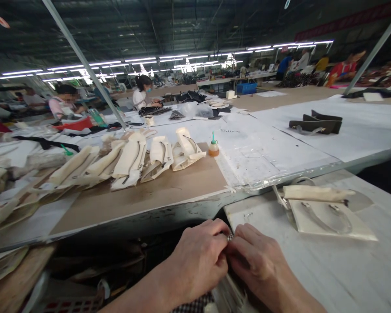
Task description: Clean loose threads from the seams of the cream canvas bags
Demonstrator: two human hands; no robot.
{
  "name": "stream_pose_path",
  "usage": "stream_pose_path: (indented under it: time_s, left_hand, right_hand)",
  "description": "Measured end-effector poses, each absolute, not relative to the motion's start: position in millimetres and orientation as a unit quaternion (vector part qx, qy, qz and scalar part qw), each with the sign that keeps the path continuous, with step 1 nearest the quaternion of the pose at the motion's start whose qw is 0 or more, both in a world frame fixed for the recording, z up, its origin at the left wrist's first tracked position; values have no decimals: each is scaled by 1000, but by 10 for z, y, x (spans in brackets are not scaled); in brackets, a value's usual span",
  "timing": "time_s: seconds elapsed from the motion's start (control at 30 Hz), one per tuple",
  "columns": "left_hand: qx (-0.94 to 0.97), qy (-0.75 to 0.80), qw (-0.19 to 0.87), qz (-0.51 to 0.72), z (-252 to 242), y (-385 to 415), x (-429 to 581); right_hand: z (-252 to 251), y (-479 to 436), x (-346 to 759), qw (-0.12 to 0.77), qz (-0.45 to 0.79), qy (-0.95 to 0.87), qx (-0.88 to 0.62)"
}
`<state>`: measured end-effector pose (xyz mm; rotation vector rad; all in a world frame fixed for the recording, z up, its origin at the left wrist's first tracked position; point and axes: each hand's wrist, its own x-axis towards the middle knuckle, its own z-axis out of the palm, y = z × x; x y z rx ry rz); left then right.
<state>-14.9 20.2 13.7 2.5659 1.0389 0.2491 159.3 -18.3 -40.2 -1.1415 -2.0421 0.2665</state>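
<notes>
My left hand (198, 261) and my right hand (259, 261) meet at the bottom of the view, fingers curled and pinched together on a small checkered piece (229, 237) between the fingertips. What the piece belongs to is hidden under my hands. They hover at the corner of a white side table (345, 269), just below the edge of the long workbench (143, 204). A cream bag part with clear handles (322, 213) lies on the side table to the right of my hands.
A row of several cream bag pieces (130, 161) lies across the workbench beside a small glue bottle (213, 147). Dark olive pieces (316, 124) rest far right. Other people (143, 93) sit at benches behind. A red crate (71, 304) stands at the lower left.
</notes>
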Motion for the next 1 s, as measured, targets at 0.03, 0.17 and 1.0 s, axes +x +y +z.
stream_pose_path:
  time_s: [0.03, 0.17, 1.0]
  left_hand:
    - [905, 368, 189, 99, 112, 204, -163]
    - [886, 387, 211, 146, 28, 191, -188]
    - [757, 375, 270, 461, -444, 87, 187]
  right_hand:
    - [-405, -185, 1594, 385, 113, -791, -461]
    - [-445, -210, 1652, 387, 185, -733, -528]
    - [-710, -370, 1872, 355, 204, -689, -598]
